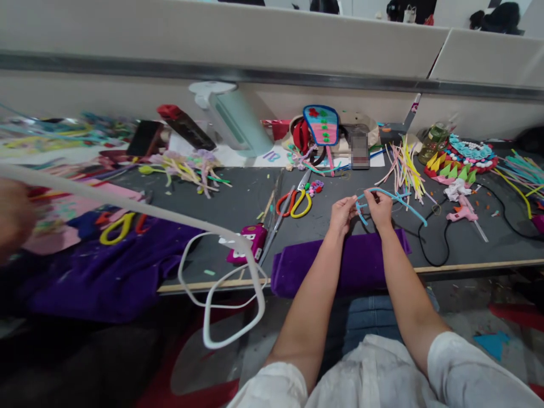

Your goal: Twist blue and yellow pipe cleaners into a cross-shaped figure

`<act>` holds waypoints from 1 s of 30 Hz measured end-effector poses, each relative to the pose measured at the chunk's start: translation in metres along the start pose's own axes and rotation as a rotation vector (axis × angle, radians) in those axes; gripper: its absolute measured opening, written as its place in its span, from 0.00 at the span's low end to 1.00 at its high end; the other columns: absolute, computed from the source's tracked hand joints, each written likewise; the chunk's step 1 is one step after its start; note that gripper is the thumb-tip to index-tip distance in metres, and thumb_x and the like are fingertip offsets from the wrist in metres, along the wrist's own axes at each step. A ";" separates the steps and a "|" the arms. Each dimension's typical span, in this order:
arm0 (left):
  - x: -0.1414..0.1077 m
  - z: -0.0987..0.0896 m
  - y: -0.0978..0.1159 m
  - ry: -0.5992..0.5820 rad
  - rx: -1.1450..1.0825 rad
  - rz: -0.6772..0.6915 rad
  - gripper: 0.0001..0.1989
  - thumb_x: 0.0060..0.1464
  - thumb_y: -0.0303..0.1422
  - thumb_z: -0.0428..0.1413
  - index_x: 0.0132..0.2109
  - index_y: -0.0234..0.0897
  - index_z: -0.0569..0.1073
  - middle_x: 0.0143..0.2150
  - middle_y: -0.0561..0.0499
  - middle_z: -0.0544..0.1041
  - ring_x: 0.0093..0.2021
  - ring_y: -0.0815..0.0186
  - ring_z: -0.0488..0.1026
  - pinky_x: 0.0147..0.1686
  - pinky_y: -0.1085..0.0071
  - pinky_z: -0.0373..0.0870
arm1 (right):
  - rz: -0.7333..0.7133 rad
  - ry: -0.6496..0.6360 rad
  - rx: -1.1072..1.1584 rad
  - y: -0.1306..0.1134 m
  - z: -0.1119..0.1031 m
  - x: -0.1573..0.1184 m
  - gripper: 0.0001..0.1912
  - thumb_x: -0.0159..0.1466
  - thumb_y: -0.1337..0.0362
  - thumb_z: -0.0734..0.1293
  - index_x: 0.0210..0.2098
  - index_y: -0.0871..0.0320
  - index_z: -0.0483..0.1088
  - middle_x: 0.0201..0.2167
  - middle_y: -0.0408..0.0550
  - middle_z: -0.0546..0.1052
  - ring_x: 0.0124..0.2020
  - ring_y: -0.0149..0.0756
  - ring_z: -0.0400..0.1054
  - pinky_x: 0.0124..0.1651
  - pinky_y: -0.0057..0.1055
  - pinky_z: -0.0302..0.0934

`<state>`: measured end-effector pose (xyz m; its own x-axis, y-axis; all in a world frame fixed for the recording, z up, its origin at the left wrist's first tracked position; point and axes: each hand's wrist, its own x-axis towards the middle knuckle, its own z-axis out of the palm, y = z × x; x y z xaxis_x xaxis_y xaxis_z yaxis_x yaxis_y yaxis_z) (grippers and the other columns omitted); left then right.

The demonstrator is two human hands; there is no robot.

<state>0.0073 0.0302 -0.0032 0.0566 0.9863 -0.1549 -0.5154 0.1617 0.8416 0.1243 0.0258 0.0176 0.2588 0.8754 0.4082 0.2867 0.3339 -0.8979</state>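
Light-blue fuzzy strips (410, 207) run between my two hands, with one long end reaching out to the right and a short end hanging down between them. My left hand (343, 214) pinches the left part of the strips. Close beside it, my right hand (379, 208) has its fingers closed on the same strips. A rolled purple cloth (365, 262) lies under my wrists at the table's front edge. Orange-and-yellow-handled scissors (294, 203) lie to the left of my hands. A bundle of pale strips (406, 173) is just beyond my right hand.
A pink glue gun (463, 212) with a black cord lies at right. A white cable (170, 214) crosses the left side. Another person's blurred hand (15, 218) is at far left. A magenta box (250, 242), a pale green bottle (242, 122) and a colourful fan shape (322, 124) stand around.
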 end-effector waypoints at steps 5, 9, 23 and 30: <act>-0.003 0.001 0.001 -0.006 -0.019 -0.025 0.19 0.39 0.42 0.67 0.30 0.33 0.70 0.22 0.55 0.70 0.21 0.70 0.72 0.26 0.73 0.70 | 0.048 0.040 -0.048 0.008 0.001 0.002 0.17 0.59 0.52 0.64 0.31 0.60 0.75 0.27 0.47 0.76 0.29 0.33 0.68 0.37 0.30 0.61; -0.002 0.000 0.000 0.016 0.010 -0.012 0.19 0.36 0.40 0.68 0.30 0.33 0.70 0.20 0.56 0.69 0.22 0.69 0.74 0.27 0.74 0.71 | 0.130 0.118 0.132 0.010 0.002 0.005 0.17 0.58 0.51 0.65 0.31 0.60 0.74 0.25 0.44 0.75 0.25 0.30 0.66 0.31 0.27 0.61; 0.005 -0.004 -0.005 0.088 0.039 0.075 0.19 0.38 0.42 0.67 0.30 0.33 0.71 0.24 0.56 0.70 0.21 0.73 0.71 0.26 0.74 0.71 | 0.432 0.437 0.447 0.015 -0.035 0.017 0.19 0.57 0.53 0.64 0.39 0.63 0.71 0.11 0.32 0.63 0.10 0.21 0.46 0.14 0.20 0.39; 0.010 -0.008 -0.003 0.144 -0.070 0.099 0.18 0.38 0.40 0.67 0.31 0.32 0.71 0.25 0.55 0.72 0.21 0.75 0.69 0.26 0.75 0.70 | 0.323 0.109 0.066 0.022 -0.028 0.013 0.16 0.54 0.58 0.64 0.34 0.63 0.76 0.12 0.36 0.66 0.12 0.27 0.58 0.18 0.25 0.52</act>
<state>0.0027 0.0396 -0.0115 -0.1179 0.9816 -0.1503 -0.5712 0.0568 0.8189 0.1597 0.0352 0.0080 0.4243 0.8984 0.1135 0.1148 0.0710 -0.9908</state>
